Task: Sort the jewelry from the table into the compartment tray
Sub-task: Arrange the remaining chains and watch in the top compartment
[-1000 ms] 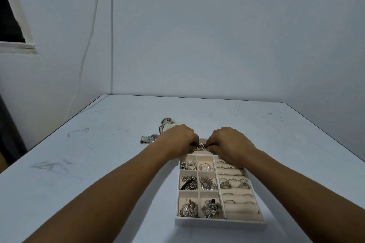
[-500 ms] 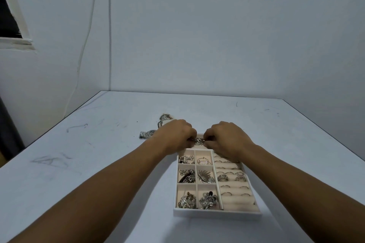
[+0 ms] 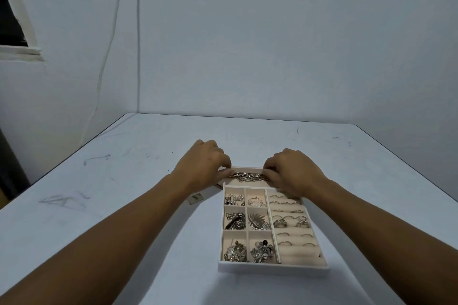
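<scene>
A white compartment tray (image 3: 272, 269) with beige lining lies on the table in front of me. Its six small cells hold silver pieces and its right side holds rows of rings. A silver chain (image 3: 249, 177) lies stretched across the long far compartment. My left hand (image 3: 203, 164) pinches the chain's left end and my right hand (image 3: 293, 172) pinches its right end, both hands low over the tray's far edge.
A small metal piece (image 3: 196, 198) lies on the table just left of the tray, partly under my left forearm. The pale table (image 3: 124, 181) reaches to walls at the back and right, with its left edge open to the floor.
My hands have moved apart, drawing the bunched chain out into a straight line across the far compartment. The jewelry seen beyond my left hand earlier is now hidden.
</scene>
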